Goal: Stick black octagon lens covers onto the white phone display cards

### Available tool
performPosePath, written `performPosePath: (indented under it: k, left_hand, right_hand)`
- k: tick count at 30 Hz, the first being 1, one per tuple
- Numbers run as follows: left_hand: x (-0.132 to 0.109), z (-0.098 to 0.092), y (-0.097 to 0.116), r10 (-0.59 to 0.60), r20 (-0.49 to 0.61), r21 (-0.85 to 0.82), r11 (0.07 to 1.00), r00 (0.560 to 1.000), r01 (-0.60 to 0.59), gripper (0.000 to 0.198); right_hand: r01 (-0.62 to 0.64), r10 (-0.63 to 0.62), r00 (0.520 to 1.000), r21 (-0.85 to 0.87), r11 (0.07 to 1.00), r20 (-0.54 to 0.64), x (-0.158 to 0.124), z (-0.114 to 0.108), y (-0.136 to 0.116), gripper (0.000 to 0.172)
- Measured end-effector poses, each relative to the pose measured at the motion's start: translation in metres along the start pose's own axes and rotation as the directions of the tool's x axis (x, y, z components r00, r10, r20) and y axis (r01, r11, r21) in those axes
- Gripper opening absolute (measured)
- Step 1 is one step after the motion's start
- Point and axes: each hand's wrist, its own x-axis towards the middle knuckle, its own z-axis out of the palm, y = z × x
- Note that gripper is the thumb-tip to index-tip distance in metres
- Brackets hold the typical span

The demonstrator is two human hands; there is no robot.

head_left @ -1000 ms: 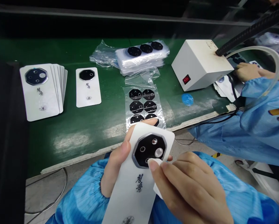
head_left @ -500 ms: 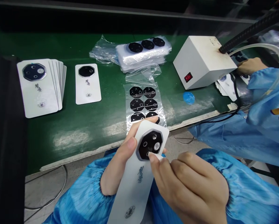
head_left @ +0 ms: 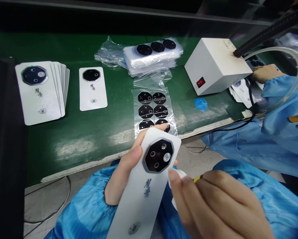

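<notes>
Gripping a white phone back panel [head_left: 139, 196] in the left hand [head_left: 124, 176], up over the tabletop edge [head_left: 76, 167], and the right hand [head_left: 213, 202] pinches a white wipe [head_left: 175, 181] just beside the octagonal camera lens [head_left: 158, 155]!

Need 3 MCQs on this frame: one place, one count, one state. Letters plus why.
1. Where is the white box with the red switch relative to the clear sheet of black discs?
A right of it; B left of it; C on top of it
2. How many rows of discs show on that sheet?
A two; B five; C three
3. Where is the white wipe relative to the octagonal lens plate?
A pressed on it; B apart from it, lower right; C wrapped around it

1 A: the box stands right of the sheet.
2 C: three rows show, the lowest partly behind the white card in the left hand.
3 B: the right hand holds the wipe clear of the plate.
</notes>
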Motion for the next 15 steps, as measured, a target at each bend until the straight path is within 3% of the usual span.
performPosePath:
  k: [3,5,8,9,13,14,15]
  left_hand:
    - [-0.002,0.0,0.001,0.006,0.166,-0.104,0.995,0.986,0.012,0.043]
    - [-0.003,0.0,0.0,0.026,0.22,-0.181,0.983,0.975,0.014,0.04]
    - [-0.003,0.001,-0.001,0.037,0.239,-0.218,0.976,0.97,0.017,0.039]
    - [-0.003,0.001,-0.001,0.034,0.237,-0.228,0.973,0.971,0.021,0.039]
    - [-0.005,0.001,-0.002,0.0,0.204,-0.226,0.973,0.979,0.047,0.043]
    - [-0.006,0.001,-0.002,-0.005,0.2,-0.204,0.978,0.98,0.047,0.044]
    - [-0.007,0.0,-0.002,-0.006,0.199,-0.179,0.983,0.98,0.042,0.045]
  right_hand:
    - [-0.247,0.243,0.969,0.119,0.962,0.054,0.0,-0.003,-0.011,0.006]
    - [-0.335,0.35,0.934,0.164,0.928,-0.07,0.003,0.003,-0.016,0.013]
    - [-0.49,0.522,0.784,0.181,0.853,-0.336,0.006,0.014,-0.019,0.023]
    - [-0.507,0.538,0.77,0.184,0.842,-0.342,0.006,0.013,-0.018,0.024]
    - [-0.352,0.357,0.934,0.203,0.914,0.011,0.005,-0.003,-0.007,0.017]
    - [-0.308,0.296,0.951,0.197,0.931,0.088,0.004,-0.006,-0.006,0.016]
    - [-0.293,0.281,0.955,0.174,0.94,0.091,0.003,-0.006,-0.006,0.016]
